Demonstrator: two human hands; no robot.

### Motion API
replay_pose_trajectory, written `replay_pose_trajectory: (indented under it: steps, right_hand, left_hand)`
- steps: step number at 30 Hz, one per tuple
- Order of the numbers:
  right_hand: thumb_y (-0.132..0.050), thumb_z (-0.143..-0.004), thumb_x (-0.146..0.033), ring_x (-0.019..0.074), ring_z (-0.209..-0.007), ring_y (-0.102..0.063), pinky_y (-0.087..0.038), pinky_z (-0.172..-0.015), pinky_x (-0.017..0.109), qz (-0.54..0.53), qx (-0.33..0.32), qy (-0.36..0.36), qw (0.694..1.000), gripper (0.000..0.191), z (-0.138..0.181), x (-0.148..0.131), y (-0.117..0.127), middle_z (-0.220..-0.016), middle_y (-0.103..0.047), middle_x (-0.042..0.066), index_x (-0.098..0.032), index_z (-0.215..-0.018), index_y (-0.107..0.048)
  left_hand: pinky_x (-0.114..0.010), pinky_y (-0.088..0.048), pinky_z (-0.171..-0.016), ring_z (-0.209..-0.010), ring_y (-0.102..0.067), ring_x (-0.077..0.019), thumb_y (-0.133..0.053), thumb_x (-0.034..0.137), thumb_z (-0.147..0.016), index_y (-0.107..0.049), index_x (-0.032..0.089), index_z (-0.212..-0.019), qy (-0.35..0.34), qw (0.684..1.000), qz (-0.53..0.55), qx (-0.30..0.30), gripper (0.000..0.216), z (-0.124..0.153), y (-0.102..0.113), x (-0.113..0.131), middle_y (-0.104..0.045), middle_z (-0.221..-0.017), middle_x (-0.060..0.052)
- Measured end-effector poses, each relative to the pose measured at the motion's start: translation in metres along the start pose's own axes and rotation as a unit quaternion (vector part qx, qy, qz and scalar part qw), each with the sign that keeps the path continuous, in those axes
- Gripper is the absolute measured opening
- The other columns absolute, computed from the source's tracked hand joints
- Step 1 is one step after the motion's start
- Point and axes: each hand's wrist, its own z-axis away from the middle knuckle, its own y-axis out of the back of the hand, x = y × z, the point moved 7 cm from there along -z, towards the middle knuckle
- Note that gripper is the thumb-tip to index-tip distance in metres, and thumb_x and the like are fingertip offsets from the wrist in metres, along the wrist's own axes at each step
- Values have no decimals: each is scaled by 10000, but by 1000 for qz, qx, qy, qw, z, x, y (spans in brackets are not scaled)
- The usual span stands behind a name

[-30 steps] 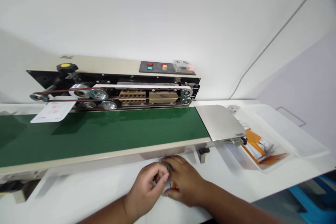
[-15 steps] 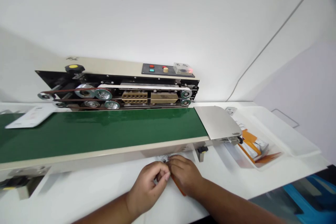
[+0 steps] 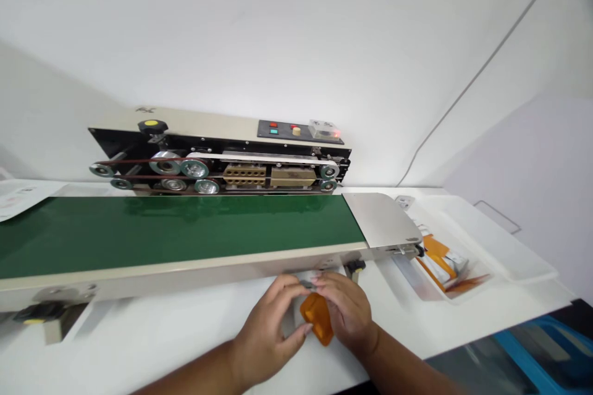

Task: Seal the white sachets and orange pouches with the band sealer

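An orange plastic pouch point(image 3: 317, 319) hangs between my hands, below the front edge of the conveyor. My left hand point(image 3: 271, 330) pinches its upper left side. My right hand point(image 3: 347, 311) wraps its upper right side, and my fingers hide the pouch's top edge. A small dark item point(image 3: 306, 284) shows at the top of the pouch, too small to identify. Both hands are over the white table point(image 3: 115, 339).
A band sealer point(image 3: 217, 163) with belts, pulleys and a control panel stands behind a green conveyor belt point(image 3: 176, 234). A steel infeed plate point(image 3: 377, 219) ends the belt. A white tray point(image 3: 503, 247) holds orange pouches point(image 3: 438, 262). A white packet point(image 3: 23, 199) lies far left.
The white packet has moved left along the belt to the frame's edge. The orange pouch has come up between my hands and shows more fully. The view has shifted slightly.
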Motion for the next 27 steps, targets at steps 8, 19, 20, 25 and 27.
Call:
replay_pose_trajectory:
  steps: [8,19,20,25,27]
  right_hand:
    - [-530,-962,-67,243,-1092,-737,-651,-882,417,-34,-48,81,995,373,-8,-24,5,-1093,-785,98,-199,-1301,-609]
    - [-570,-1000,-377,202,-795,-730,-600,-728,327,-49,-217,-197,955,214,-9,13,-2,-887,-769,56,-239,-1020,-733]
    - [-572,-1001,-370,192,-752,-724,-594,-702,316,-53,-225,-202,952,220,-14,13,2,-836,-764,45,-236,-954,-740]
    - [-568,-988,-497,186,-567,-695,-585,-530,301,-140,-44,-334,931,315,-54,45,64,-686,-723,37,-207,-914,-666]
    - [-617,-954,-524,157,-446,-626,-534,-442,271,-161,25,-371,914,317,-78,64,89,-609,-671,-5,-209,-974,-632]
  left_hand:
    - [-253,-522,-695,-744,-621,-169,-596,116,-920,-692,234,-976,32,999,-25,-1,163,1,-6,-12,-634,-842,-14]
    - [-246,-430,-624,-662,-566,-155,-553,254,-994,-654,208,-875,55,998,10,29,162,4,1,-9,-610,-745,2]
    - [-248,-433,-621,-667,-565,-158,-554,255,-990,-649,206,-888,62,997,17,32,148,4,1,-10,-611,-752,-1]
    - [-251,-432,-600,-671,-555,-163,-582,254,-959,-619,201,-932,75,996,47,31,70,4,0,-13,-608,-774,-8]
    - [-252,-426,-600,-674,-550,-162,-571,251,-963,-613,202,-926,73,996,48,23,74,3,-1,-13,-604,-778,-11]
